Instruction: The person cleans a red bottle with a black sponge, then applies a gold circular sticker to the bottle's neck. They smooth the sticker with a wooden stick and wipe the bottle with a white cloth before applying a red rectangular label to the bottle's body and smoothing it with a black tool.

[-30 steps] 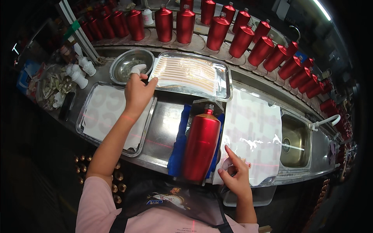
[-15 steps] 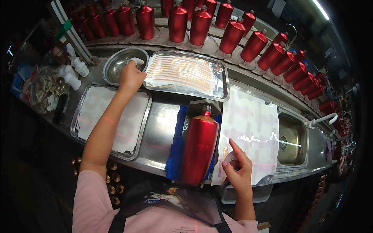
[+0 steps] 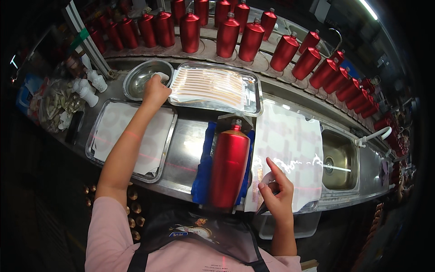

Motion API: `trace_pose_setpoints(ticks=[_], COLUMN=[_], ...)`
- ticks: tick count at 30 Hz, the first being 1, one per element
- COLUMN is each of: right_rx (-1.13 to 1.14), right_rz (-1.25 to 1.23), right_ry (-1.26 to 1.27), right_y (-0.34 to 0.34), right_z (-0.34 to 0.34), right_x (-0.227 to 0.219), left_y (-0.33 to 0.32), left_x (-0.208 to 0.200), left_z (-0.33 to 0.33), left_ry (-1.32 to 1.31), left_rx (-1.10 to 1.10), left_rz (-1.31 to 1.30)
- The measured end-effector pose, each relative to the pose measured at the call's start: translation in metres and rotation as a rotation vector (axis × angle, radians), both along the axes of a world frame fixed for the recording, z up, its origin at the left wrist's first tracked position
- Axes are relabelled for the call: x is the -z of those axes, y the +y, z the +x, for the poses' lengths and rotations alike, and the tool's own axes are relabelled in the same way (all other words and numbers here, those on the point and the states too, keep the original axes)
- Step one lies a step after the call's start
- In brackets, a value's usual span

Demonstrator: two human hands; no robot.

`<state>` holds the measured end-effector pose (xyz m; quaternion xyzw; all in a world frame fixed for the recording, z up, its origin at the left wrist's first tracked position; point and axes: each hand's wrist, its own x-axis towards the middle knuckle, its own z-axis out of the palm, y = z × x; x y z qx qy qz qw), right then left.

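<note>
Pinched in my left hand (image 3: 157,92) is a small white wad (image 3: 160,76), at the right rim of a round metal bowl (image 3: 136,85). Whether the wad is cloth or sponge I cannot tell. A red metallic bottle (image 3: 230,165) with an uncapped neck lies in front of me on a blue-padded rest (image 3: 202,170). To its right, my right hand (image 3: 278,192) hovers over the edge of a white printed sheet (image 3: 290,149). Its index finger points forward and the other fingers curl round something dark and thin, mostly hidden.
A metal tray (image 3: 257,97) holds a sheet of gold-striped strips (image 3: 208,86). Another tray (image 3: 166,156) with white sheets lies under my left forearm. Red bottles (image 3: 228,38) stand along a conveyor at the back. A sink (image 3: 340,161) with a white faucet (image 3: 376,136) is at the right.
The red bottles on the conveyor have moved to the right. My view has shifted slightly; both hands keep nearly the same places and grips.
</note>
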<state>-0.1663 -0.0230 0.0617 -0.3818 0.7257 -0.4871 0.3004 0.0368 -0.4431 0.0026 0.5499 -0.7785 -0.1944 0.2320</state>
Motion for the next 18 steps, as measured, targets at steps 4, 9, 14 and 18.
trace_pose_setpoints(ticks=[4,9,14,18], right_rx=[0.047,0.055,0.086,-0.018], right_rz=[-0.014,-0.048,-0.186,-0.272], right_ry=[0.004,0.018,0.083,-0.1], right_y=[0.002,-0.006,-0.058,-0.099], right_z=[-0.004,-0.012,-0.035,-0.06], right_x=[0.004,0.003,-0.021,-0.063], left_y=[0.005,0.038,0.105,0.167], left_x=[-0.005,-0.048,-0.112,-0.155], left_z=[-0.006,-0.034,-0.102,-0.139], left_ry=[-0.187,-0.123,0.259,0.546], left_rx=[0.027,0.169,0.601,0.968], left_rz=[-0.172,-0.148,0.121,0.281])
